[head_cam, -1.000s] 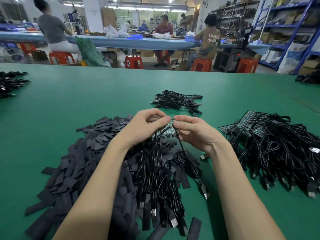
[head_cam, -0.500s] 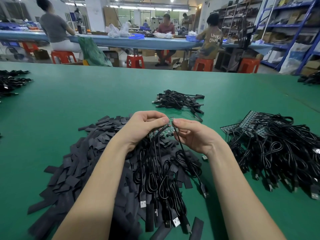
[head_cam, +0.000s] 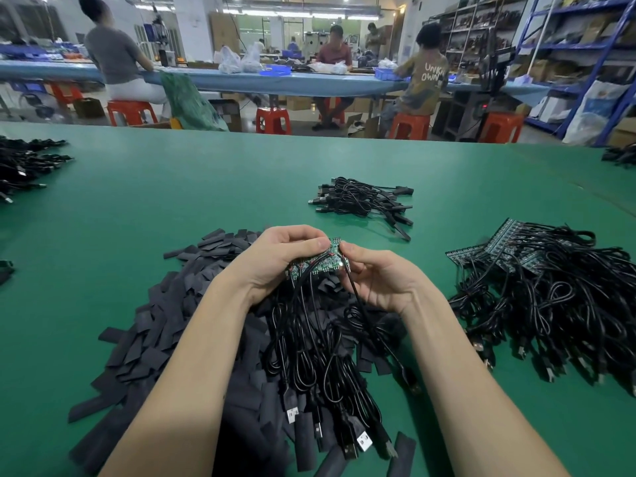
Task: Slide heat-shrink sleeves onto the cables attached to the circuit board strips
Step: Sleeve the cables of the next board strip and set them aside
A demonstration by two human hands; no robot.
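I hold a green circuit board strip (head_cam: 318,262) above the table between both hands. My left hand (head_cam: 275,258) grips its left part with curled fingers. My right hand (head_cam: 380,278) pinches its right end. Several black USB cables (head_cam: 320,359) hang from the strip down toward me, their plugs lying near the table's front. Beneath them spreads a large pile of flat black heat-shrink sleeves (head_cam: 161,325).
To the right lies a heap of more board strips with cables (head_cam: 547,297). A small bundle of cables (head_cam: 364,201) sits behind my hands. More cables (head_cam: 24,163) lie at the far left of the green table (head_cam: 137,201). People sit at benches beyond.
Both hands have stayed on the strip, with the strip turned a little so more of its green face shows between them. The hanging cables shifted slightly.
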